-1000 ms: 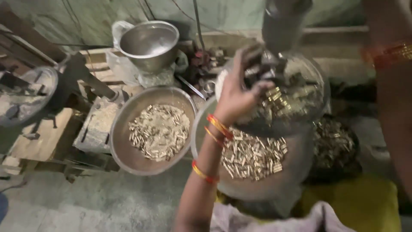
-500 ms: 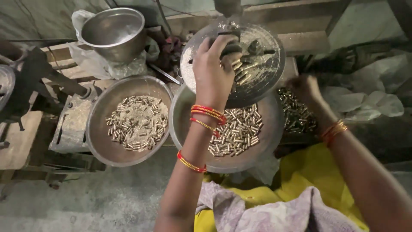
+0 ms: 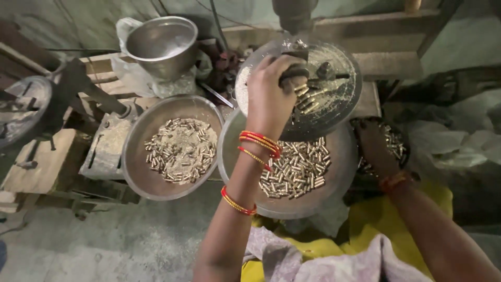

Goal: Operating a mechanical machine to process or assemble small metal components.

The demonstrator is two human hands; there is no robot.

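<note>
My left hand (image 3: 271, 96), with red and gold bangles at the wrist, rests on the round metal plate (image 3: 339, 112) of a press machine, fingers closed around a dark part beside a few small brass pieces (image 3: 309, 99). Below the plate sits a metal bowl (image 3: 334, 193) holding several brass pieces. My right hand (image 3: 377, 149) reaches down into a dark container (image 3: 402, 138) of brass pieces on the right; its fingers are hidden among them.
A second metal bowl (image 3: 138, 172) with brass pieces and dust stands to the left. An empty steel bowl (image 3: 162, 44) sits at the back on a bag. A wooden bench (image 3: 36, 172) and dark machine parts (image 3: 23, 104) lie far left. Yellow cloth (image 3: 376, 230) covers my lap.
My left hand has settled onto the press plate near its centre. My right hand has dropped from beside the plate into the dark container on the right.
</note>
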